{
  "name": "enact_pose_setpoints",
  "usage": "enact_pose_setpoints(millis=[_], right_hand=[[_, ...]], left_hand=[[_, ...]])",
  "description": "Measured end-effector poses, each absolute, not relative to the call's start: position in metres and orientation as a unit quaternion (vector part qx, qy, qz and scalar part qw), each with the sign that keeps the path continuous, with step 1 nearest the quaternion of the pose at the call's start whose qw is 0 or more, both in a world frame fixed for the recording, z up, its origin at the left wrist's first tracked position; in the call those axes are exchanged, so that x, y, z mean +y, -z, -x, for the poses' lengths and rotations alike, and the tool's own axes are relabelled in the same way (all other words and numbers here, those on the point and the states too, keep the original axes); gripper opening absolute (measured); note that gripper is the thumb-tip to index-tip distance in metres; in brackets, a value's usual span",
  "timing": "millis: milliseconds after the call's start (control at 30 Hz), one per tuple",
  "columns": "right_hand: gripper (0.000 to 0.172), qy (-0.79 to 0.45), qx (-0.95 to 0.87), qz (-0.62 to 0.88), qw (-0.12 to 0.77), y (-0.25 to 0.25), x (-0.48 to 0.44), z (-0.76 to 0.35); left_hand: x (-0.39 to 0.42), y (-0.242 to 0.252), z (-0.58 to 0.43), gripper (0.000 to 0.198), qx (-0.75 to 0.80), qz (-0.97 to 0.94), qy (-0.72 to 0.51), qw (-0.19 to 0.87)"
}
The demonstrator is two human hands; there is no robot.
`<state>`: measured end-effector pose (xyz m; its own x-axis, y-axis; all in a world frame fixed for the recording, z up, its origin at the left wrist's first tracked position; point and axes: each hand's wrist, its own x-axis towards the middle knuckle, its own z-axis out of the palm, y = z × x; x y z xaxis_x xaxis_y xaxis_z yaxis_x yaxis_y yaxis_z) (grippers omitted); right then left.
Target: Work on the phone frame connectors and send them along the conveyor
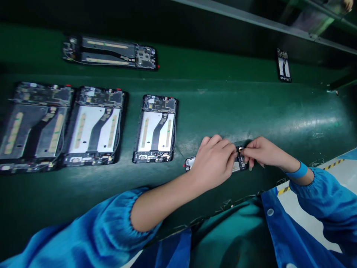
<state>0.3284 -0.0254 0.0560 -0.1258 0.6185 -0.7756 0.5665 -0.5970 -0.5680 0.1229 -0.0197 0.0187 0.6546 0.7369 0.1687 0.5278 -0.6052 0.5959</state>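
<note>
One camera sits on the head; it looks forward and down at the green table (223, 106); the left hand (213, 162) and right hand (259, 150) are near; the grey rail (251, 17) slopes down to the right.

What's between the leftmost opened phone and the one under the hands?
The head view shows two: the second phone, beside the leftmost phone, and the third phone, nearer the handled phone.
</note>
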Motion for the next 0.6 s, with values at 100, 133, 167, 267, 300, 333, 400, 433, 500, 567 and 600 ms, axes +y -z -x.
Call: enact_pose_setpoints(millis=[100, 133, 167, 267, 300, 333, 400, 433, 500, 567, 600], right_hand=[[0.034, -0.615, -0.436, 0.656, 0.02, -0.0569, -0.0229, -0.329], [0.034, -0.619, -0.432, 0.656, 0.021, -0.0572, -0.0221, -0.3292], [0.034, -0.623, -0.43, 0.654, 0.021, -0.0574, -0.0214, -0.3294], [0.035, -0.631, -0.43, 0.645, 0.022, -0.057, -0.0202, -0.3301], [0.035, -0.634, -0.431, 0.642, 0.021, -0.0567, -0.0201, -0.3302], [0.035, -0.636, -0.432, 0.64, 0.02, -0.0565, -0.0199, -0.3303], [0.035, -0.635, -0.433, 0.639, 0.016, -0.0563, -0.0197, -0.33], [0.034, -0.634, -0.435, 0.639, 0.014, -0.0563, -0.0195, -0.3299], [0.034, -0.631, -0.439, 0.639, 0.011, -0.0566, -0.019, -0.3299], [0.034, -0.634, -0.439, 0.637, 0.009, -0.0569, -0.0185, -0.3305], [0.034, -0.637, -0.437, 0.635, 0.01, -0.057, -0.0183, -0.3309]], left_hand=[[-0.0174, -0.0194, -0.1225, 0.021, 0.369, -0.862, -0.197, 0.288], [-0.0168, -0.0195, -0.1223, 0.022, 0.369, -0.86, -0.196, 0.294], [-0.0163, -0.0196, -0.1222, 0.022, 0.368, -0.859, -0.197, 0.298], [-0.0156, -0.0195, -0.1216, 0.021, 0.364, -0.856, -0.205, 0.306], [-0.0155, -0.0194, -0.1215, 0.02, 0.363, -0.855, -0.207, 0.306], [-0.0153, -0.0192, -0.1215, 0.019, 0.363, -0.856, -0.208, 0.304], [-0.0148, -0.0186, -0.122, 0.019, 0.362, -0.86, -0.203, 0.295], [-0.0144, -0.0183, -0.1225, 0.019, 0.361, -0.865, -0.2, 0.287], [-0.0135, -0.0176, -0.1242, 0.018, 0.351, -0.877, -0.194, 0.263], [-0.0126, -0.0169, -0.1262, 0.018, 0.339, -0.892, -0.189, 0.232], [-0.0123, -0.0165, -0.1272, 0.018, 0.334, -0.898, -0.186, 0.218]])
